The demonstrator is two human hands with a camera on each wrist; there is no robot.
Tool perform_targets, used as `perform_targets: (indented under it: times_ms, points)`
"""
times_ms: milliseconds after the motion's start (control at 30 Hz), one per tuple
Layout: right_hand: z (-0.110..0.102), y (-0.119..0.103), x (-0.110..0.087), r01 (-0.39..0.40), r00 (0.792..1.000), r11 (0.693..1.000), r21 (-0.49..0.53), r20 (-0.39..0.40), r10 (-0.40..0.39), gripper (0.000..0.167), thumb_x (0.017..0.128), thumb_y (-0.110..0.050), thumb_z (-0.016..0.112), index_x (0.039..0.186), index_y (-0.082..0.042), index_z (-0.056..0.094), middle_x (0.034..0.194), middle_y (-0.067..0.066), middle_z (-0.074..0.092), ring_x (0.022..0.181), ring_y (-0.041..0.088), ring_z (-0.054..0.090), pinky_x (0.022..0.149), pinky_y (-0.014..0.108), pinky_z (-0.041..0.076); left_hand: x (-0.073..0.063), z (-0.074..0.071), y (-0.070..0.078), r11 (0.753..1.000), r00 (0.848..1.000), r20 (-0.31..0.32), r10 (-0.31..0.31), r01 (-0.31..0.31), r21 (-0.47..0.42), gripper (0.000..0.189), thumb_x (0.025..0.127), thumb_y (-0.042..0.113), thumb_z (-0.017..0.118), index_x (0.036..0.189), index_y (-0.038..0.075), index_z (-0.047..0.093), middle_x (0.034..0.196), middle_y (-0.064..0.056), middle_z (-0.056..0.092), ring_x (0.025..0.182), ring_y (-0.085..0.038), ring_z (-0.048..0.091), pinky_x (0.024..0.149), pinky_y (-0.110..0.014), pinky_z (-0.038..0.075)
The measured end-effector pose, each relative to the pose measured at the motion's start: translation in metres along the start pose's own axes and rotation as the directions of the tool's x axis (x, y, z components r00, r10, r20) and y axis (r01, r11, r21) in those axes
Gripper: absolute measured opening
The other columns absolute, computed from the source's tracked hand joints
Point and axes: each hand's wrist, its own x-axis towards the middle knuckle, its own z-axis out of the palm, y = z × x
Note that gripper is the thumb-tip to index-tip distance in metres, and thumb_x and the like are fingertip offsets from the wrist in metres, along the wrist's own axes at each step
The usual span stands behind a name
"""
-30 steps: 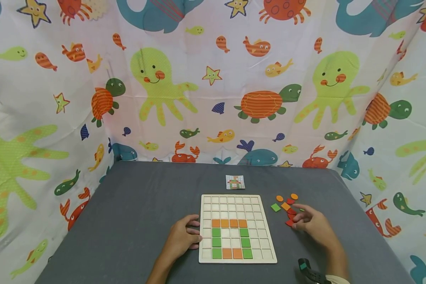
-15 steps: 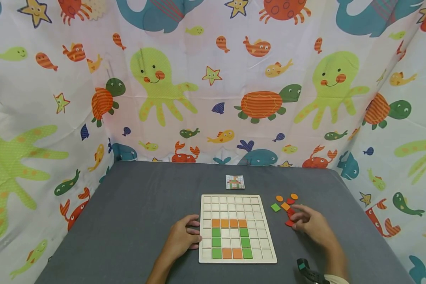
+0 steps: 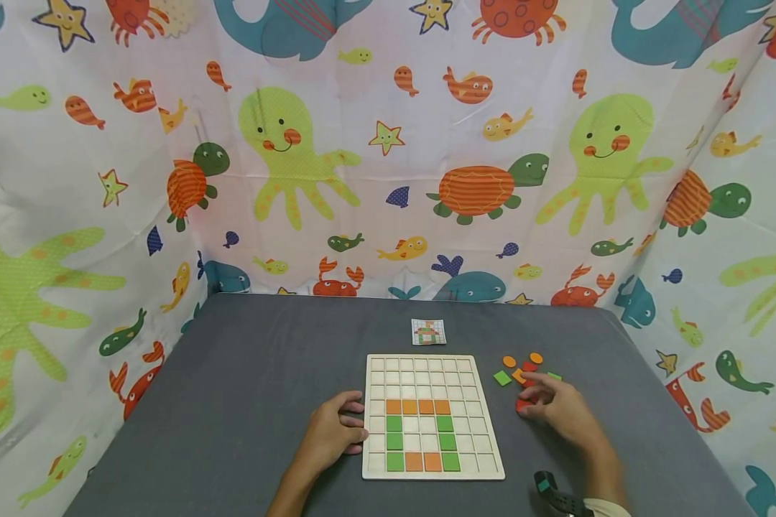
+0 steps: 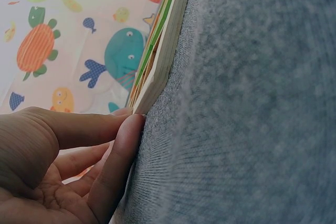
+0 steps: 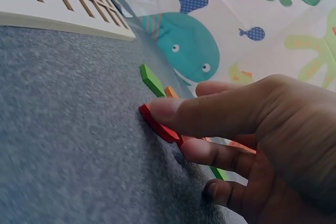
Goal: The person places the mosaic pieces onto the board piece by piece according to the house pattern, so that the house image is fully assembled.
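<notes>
A pale wooden grid board (image 3: 427,370) lies flat, with orange squares (image 3: 417,407) and green squares (image 3: 394,424) set in some cells. My left hand (image 3: 331,429) is at its left edge; in the left wrist view the thumb and a finger (image 4: 128,135) pinch the board's edge (image 4: 152,90). To the right of the board, my right hand (image 3: 565,411) holds a red flat piece (image 3: 522,406) at the table. The right wrist view has the thumb over this red piece (image 5: 157,127), other fingers curled behind it; its far side is hidden.
Loose pieces lie beyond the right hand: orange rounds (image 3: 535,357), a green diamond (image 3: 502,378), an orange square (image 3: 518,375) and red pieces (image 3: 529,366). A small pattern card (image 3: 429,332) lies behind the board. The grey table (image 3: 284,359) meets a printed curtain (image 3: 388,179).
My right hand has shifted slightly left, and the red piece under its thumb has slid left with it. A green piece shows more behind the fingers. The left hand and board stay put.
</notes>
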Motion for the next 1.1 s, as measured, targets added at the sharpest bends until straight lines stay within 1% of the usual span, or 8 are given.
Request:
perform_targets:
  times_ms: [100, 200, 300, 400, 500, 633, 800, 1100]
  points:
    - [0.003, -0.001, 0.001, 0.02, 1.0, 1.0, -0.006, -0.006, -0.02, 0.068, 0.081, -0.012, 0.092, 0.142, -0.005, 0.064, 0.1, 0.005, 0.077, 0.08, 0.014, 0.063, 0.067, 0.024, 0.046, 0.0, 0.0, 0.0, 1.0, 1.0, 0.001, -0.002, 0.002, 0.001, 0.069, 0.078, -0.013, 0.081, 0.142, -0.004, 0.06, 0.122, -0.019, 0.068, 0.091, -0.021, 0.072, 0.059, -0.038, 0.066]
    - [0.007, -0.002, 0.003, 0.032, 0.999, 0.999, 0.009, -0.008, -0.032, 0.065, 0.08, -0.004, 0.09, 0.14, -0.005, 0.065, 0.1, 0.006, 0.077, 0.079, 0.014, 0.063, 0.067, 0.024, 0.048, 0.001, 0.0, -0.001, 1.0, 1.0, 0.002, -0.004, 0.004, 0.002, 0.069, 0.078, -0.013, 0.081, 0.143, -0.004, 0.06, 0.122, -0.019, 0.068, 0.091, -0.021, 0.072, 0.059, -0.038, 0.066]
    - [0.01, -0.003, 0.004, 0.027, 1.0, 0.999, 0.019, -0.007, -0.027, 0.064, 0.08, 0.003, 0.086, 0.139, -0.005, 0.066, 0.104, 0.007, 0.077, 0.085, 0.015, 0.066, 0.069, 0.023, 0.051, 0.001, 0.0, -0.001, 1.0, 1.0, 0.002, -0.006, 0.006, -0.002, 0.069, 0.078, -0.013, 0.081, 0.143, -0.004, 0.06, 0.122, -0.019, 0.068, 0.092, -0.021, 0.072, 0.059, -0.038, 0.066]
    - [0.011, -0.005, 0.003, 0.005, 1.0, 1.0, 0.007, -0.018, -0.005, 0.064, 0.079, 0.005, 0.084, 0.14, -0.006, 0.066, 0.109, 0.009, 0.077, 0.092, 0.018, 0.067, 0.071, 0.025, 0.053, 0.001, 0.0, -0.002, 1.0, 1.0, 0.003, -0.003, 0.003, 0.0, 0.069, 0.078, -0.014, 0.081, 0.143, -0.004, 0.059, 0.122, -0.019, 0.068, 0.092, -0.021, 0.072, 0.059, -0.038, 0.066]
    - [0.011, -0.007, 0.003, 0.004, 0.999, 1.0, -0.029, -0.031, -0.005, 0.065, 0.08, 0.001, 0.086, 0.141, -0.007, 0.065, 0.111, 0.01, 0.076, 0.094, 0.02, 0.067, 0.072, 0.027, 0.053, 0.001, 0.0, -0.001, 1.0, 1.0, 0.002, 0.001, -0.001, 0.005, 0.07, 0.077, -0.014, 0.081, 0.143, -0.004, 0.059, 0.122, -0.019, 0.068, 0.092, -0.022, 0.072, 0.059, -0.038, 0.066]
    - [0.01, -0.008, 0.002, 0.02, 0.999, 0.998, -0.065, -0.043, -0.023, 0.064, 0.08, -0.003, 0.089, 0.14, -0.006, 0.066, 0.106, 0.007, 0.075, 0.092, 0.02, 0.064, 0.07, 0.027, 0.052, 0.001, 0.0, -0.001, 1.0, 1.0, 0.0, 0.003, -0.003, 0.005, 0.07, 0.077, -0.013, 0.081, 0.143, -0.004, 0.06, 0.122, -0.019, 0.068, 0.093, -0.022, 0.072, 0.059, -0.038, 0.066]
    - [0.009, -0.009, 0.001, 0.027, 0.998, 0.996, -0.085, -0.046, -0.031, 0.06, 0.082, -0.001, 0.086, 0.139, -0.006, 0.066, 0.104, 0.006, 0.076, 0.089, 0.019, 0.062, 0.068, 0.027, 0.05, 0.0, 0.0, -0.001, 1.0, 1.0, 0.003, 0.009, -0.009, 0.001, 0.069, 0.077, -0.013, 0.081, 0.142, -0.004, 0.06, 0.122, -0.019, 0.068, 0.093, -0.023, 0.072, 0.059, -0.038, 0.066]
    - [0.012, -0.013, 0.002, 0.023, 0.997, 0.993, -0.116, -0.069, -0.031, 0.058, 0.083, -0.005, 0.086, 0.138, -0.006, 0.067, 0.099, 0.005, 0.075, 0.084, 0.016, 0.061, 0.069, 0.027, 0.049, 0.001, 0.0, 0.0, 1.0, 1.0, 0.005, -0.003, 0.003, 0.008, 0.069, 0.078, -0.012, 0.081, 0.143, -0.003, 0.06, 0.123, -0.018, 0.068, 0.093, -0.022, 0.072, 0.059, -0.038, 0.066]
